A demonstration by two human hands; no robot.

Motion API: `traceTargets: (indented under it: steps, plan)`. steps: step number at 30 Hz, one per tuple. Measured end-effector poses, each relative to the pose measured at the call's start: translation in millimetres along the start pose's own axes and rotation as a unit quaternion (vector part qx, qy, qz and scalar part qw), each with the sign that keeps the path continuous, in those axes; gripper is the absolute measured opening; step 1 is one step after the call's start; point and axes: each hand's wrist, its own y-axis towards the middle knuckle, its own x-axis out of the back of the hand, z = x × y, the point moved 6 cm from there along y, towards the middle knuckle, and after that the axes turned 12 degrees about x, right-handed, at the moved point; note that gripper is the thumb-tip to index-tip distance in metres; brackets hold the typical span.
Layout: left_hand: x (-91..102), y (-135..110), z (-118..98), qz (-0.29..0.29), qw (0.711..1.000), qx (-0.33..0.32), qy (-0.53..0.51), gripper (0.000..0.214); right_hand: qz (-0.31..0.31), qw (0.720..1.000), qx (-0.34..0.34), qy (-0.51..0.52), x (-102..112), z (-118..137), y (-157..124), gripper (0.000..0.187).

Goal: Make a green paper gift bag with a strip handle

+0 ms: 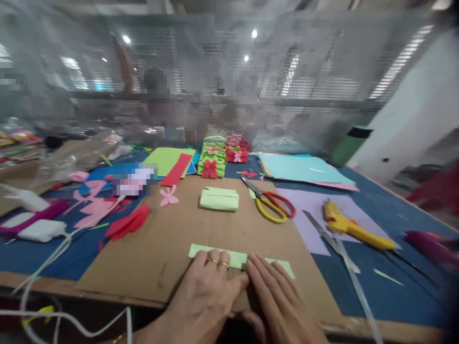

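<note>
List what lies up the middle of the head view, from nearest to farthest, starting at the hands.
Left hand and right hand flat on a green paper strip → folded green paper → stack of green and red paper bows → mesh screen.

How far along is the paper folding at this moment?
Done: stacked red and green bow pieces at the back, plus one folded green piece on the cardboard. In hand: the left hand and right hand press a light green strip flat. Left: that strip is not yet folded up; blue sheets lie whole beyond the scissors.
</note>
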Motion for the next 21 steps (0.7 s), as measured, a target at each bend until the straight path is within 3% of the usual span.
traceTargets:
  steps: [6, 13, 18, 21]
  plan:
    - [-2.2, -5, -3, 0.036, 0.999, -0.030, 0.028, 0.059, 0.042, 0.997, -0.051, -0.049, 9, 5, -13, 0.056]
    - [-2.6, -5, -1, 0.041, 0.998, -0.037, 0.027, 0.059, 0.088, 0.992, -0.057, -0.075, 19, 0, -23, 0.047]
    - [-8.4, -6, -1, -0.003, 0.999, -0.040, 0.034, 0.057, 0.064, 0.989, -0.048, -0.122, 19, -5, -18, 0.048]
    - [-14.1, -8, -2, -0.059, 0.996, -0.040, 0.056, 0.059, 0.048, 0.990, 0.010, -0.130, 13, 0, -13, 0.041]
